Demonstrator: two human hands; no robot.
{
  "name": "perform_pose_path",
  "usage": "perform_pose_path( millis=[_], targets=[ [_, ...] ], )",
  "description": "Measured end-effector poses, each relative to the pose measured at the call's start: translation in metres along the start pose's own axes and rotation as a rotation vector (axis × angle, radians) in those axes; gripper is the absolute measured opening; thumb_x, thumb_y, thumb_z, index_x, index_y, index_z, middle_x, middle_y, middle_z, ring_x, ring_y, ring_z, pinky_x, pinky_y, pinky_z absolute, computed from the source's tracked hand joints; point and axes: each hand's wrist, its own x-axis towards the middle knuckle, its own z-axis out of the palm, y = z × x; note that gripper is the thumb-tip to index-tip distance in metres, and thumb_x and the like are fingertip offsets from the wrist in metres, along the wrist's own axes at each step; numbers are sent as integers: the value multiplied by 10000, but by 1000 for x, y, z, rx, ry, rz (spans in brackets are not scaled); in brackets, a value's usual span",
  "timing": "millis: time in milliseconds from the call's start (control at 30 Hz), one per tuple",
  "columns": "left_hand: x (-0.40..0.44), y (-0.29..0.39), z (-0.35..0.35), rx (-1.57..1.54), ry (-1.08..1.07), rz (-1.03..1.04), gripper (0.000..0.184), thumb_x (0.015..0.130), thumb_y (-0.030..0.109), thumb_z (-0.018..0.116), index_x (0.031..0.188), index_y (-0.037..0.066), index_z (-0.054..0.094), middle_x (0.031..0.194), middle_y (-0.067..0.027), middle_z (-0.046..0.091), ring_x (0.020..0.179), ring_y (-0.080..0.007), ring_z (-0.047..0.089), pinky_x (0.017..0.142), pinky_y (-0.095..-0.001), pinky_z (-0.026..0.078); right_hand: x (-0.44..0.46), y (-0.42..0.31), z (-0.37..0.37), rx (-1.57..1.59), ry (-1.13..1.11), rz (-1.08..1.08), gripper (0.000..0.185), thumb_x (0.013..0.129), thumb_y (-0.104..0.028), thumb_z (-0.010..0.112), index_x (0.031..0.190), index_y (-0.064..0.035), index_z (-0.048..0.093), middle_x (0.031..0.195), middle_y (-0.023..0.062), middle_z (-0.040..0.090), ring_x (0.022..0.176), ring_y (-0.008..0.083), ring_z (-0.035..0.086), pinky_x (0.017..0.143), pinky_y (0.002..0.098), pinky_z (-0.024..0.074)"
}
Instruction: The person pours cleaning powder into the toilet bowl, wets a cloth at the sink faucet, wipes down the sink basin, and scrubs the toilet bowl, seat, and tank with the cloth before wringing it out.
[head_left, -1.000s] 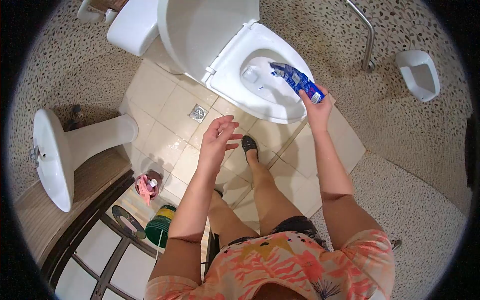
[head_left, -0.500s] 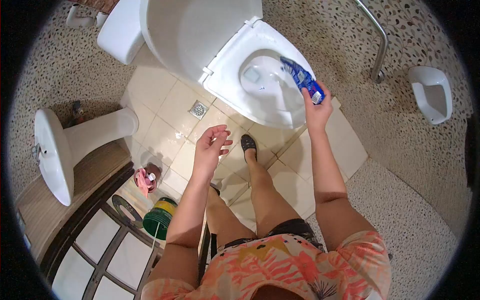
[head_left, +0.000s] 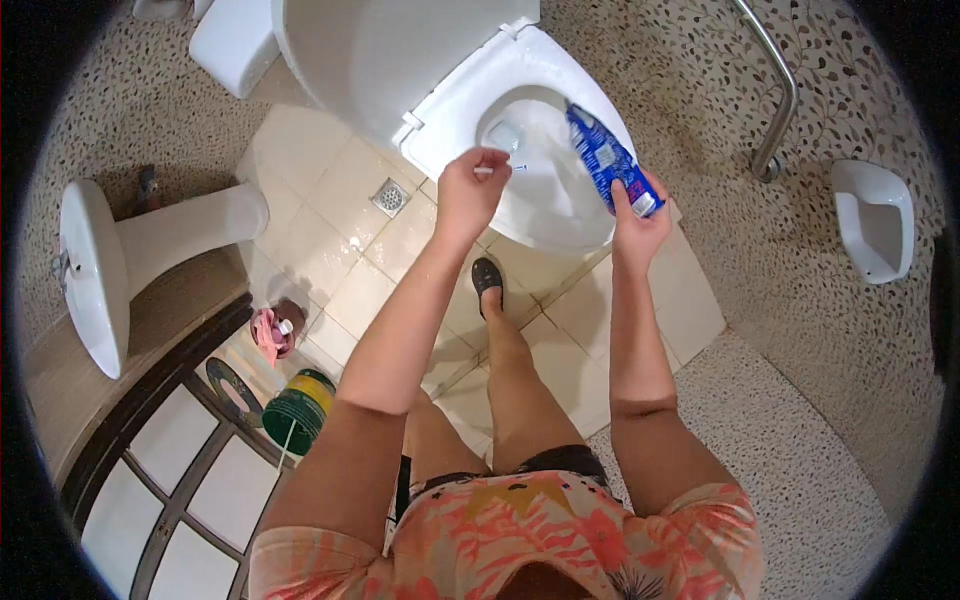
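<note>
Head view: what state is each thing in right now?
Blue packet: held at a slant; opened or not, unclear
Right hand: gripping the blue packet
Left hand: fingers curled; contents unclear
Toilet lid: raised
Toilet seat: down
Drain cover: in place
Floor: shiny in spots, perhaps wet
Green bucket: contents unclear

Cropped at upper edge: toilet lid (head_left: 395, 55) and cistern (head_left: 235, 45). Too small to read: fine print on blue packet (head_left: 602, 155).

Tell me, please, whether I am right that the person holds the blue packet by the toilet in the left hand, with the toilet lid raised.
Not quite: the head view shows the blue packet by the toilet in the right hand, not the left; the toilet lid is indeed raised.
</note>
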Motion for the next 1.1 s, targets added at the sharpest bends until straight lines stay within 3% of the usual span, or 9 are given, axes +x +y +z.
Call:
perform_pose_path(
  millis=[33,400,467,533,567,667,833,1000,1100],
  targets=[
    [4,-2,0,-21,11,-21,178,780,84,635,938,4,648,830,-80,660,690,-138,602,637,-257,475,3,0,0,124,22,146,351,744,-13,713,1057,7,555,933,70,609,780,112,586,671,246,514],
    [-22,-46,-22,10,-54,-192,164,827,126,611,969,47,631,840,-12,635,730,-85,584,608,-222,462,9,-36,-22,419,133,-67,347,716,76,663,1043,39,553,955,115,615,819,162,600,778,305,493],
    [-35,-47,-18,-71,-14,-184,183,781,107,636,942,21,650,809,-31,631,574,-45,497,535,-215,403,15,-31,-28,476,92,24,301,729,40,633,1022,18,567,939,97,628,806,184,611,769,306,495],
    [-49,-38,-16,-192,-52,-280,186,779,95,632,948,18,644,809,-27,629,588,-46,507,546,-216,416,20,-6,-39,1075,30,494,233,768,-49,612,1000,-32,590,935,64,638,812,201,617,725,300,506],
    [-54,-42,-13,-152,-88,-220,166,812,90,618,971,42,627,864,-34,639,745,-94,585,624,-234,469,20,9,-45,1224,-67,589,219,815,-142,587,1025,-81,592,893,54,622,764,171,588,640,320,527],
    [-75,-35,-8,-131,-150,-140,183,817,104,615,985,32,620,873,-38,642,758,-110,594,660,-252,482,13,14,-37,1494,-131,680,211,819,-166,590,1014,-84,601,897,62,622,759,161,570,626,326,527],
    [-120,-70,-5,-150,-192,-240,249,768,195,646,951,27,628,860,-104,658,726,-188,627,676,-311,495,-7,4,-24,1436,-308,703,311,782,-215,651,1068,-109,590,1009,66,619,858,200,589,663,349,527],
    [-166,-128,-60,160,-235,-265,292,744,228,634,955,26,620,892,-140,653,831,-284,628,727,-365,491,-49,-75,22,939,-169,371,581,740,-134,677,1270,-68,448,1247,122,522,1049,291,558,863,461,470],
    [-214,-190,-116,193,-95,-411,308,744,236,627,951,9,616,897,-167,644,874,-300,616,753,-376,479,-86,-102,61,676,-353,111,507,710,-48,673,1180,-26,486,1147,155,547,1001,292,560,893,478,440]
  ],
)
